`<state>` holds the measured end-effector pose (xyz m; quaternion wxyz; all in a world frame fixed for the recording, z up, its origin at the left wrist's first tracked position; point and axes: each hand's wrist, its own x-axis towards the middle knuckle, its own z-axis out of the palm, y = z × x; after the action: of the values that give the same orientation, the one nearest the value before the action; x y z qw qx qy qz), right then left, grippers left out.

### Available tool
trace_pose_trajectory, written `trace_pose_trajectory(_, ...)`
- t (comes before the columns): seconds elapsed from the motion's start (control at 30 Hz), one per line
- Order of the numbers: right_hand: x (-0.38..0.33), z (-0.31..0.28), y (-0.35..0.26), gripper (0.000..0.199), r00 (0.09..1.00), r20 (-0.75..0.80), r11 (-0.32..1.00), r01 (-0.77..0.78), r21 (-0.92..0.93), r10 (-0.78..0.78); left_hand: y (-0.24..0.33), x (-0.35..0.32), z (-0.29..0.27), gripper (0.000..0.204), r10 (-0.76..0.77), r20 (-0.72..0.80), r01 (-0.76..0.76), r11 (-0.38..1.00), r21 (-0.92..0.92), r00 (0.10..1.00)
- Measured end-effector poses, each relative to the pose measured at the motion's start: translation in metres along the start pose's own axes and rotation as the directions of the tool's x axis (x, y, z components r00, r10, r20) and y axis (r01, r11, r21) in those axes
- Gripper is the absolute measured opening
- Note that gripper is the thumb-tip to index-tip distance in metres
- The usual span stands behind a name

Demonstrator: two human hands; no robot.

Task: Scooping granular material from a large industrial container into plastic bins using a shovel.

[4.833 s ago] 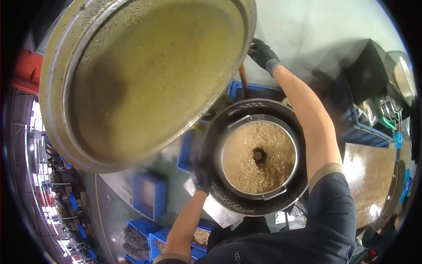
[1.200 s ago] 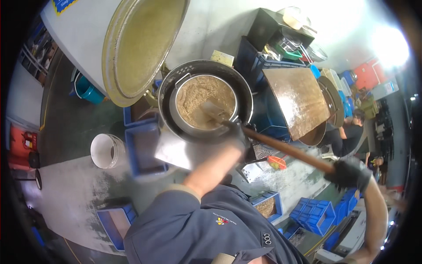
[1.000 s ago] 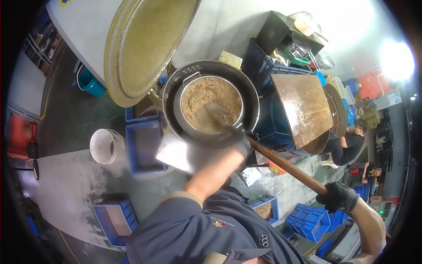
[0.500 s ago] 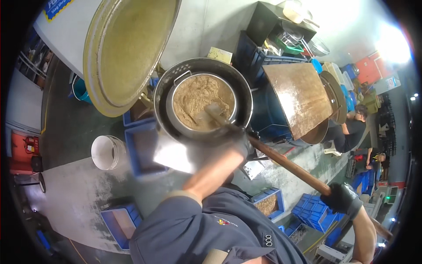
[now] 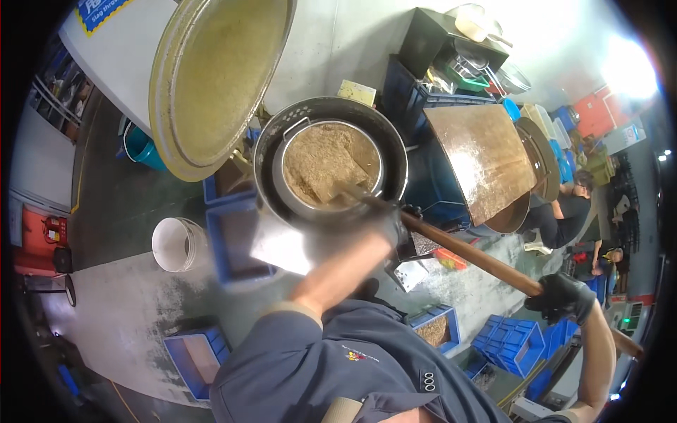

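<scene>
Both of my hands grip the wooden handle [image 5: 472, 254] of a long shovel, which slants from the centre toward the lower right. My left hand [image 5: 384, 220], in a dark glove and blurred, is wrapped round it close to the shovel's head. Farther along the shaft, my right hand [image 5: 564, 299] in a black glove is closed round it too. The head lies in a metal basin [image 5: 278, 185] of damp-looking brown loose material [image 5: 321, 158], which mostly hides the blade. That basin sits inside a wider dark pot [image 5: 395, 137] with holes near its rim.
A large yellowish round lid [image 5: 222, 77] stands tilted at upper left. Right of the pot, a brown board [image 5: 483, 166] leans over a drum. Blue crates [image 5: 215, 243], a white bucket [image 5: 175, 243] and stacked blue bins [image 5: 509, 344] stand around me. A seated person [image 5: 568, 208] is at far right.
The shovel's head shows less bare blade now, with brown material over it. My right hand has shifted slightly right with the handle. The view has moved a little.
</scene>
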<state>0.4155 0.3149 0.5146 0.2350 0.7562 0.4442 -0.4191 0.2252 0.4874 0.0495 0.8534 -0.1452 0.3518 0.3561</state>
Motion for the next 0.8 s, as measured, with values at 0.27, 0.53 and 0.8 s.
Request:
trace_pose_trajectory(0.27, 0.0, -0.016, 0.004, 0.024, 0.993, -0.058, 0.994, -0.096, 0.054, 0.099, -0.005, -0.004, 0.01, 0.031, -0.074, 0.181, 0.096, 0.989, -0.114, 0.981)
trace_pose_trajectory(0.53, 0.022, 0.01, -0.019, 0.027, 0.972, -0.224, 0.985, 0.025, -0.172, -0.064, -0.006, 0.023, 0.022, 0.03, 0.131, 0.009, -0.126, 0.968, -0.216, 0.991)
trace_pose_trajectory(0.8, 0.02, 0.004, 0.029, 0.025, 0.986, -0.15, 0.995, 0.054, -0.08, -0.066, -0.032, -0.006, 0.042, 0.029, 0.172, 0.034, -0.165, 0.974, -0.155, 0.985)
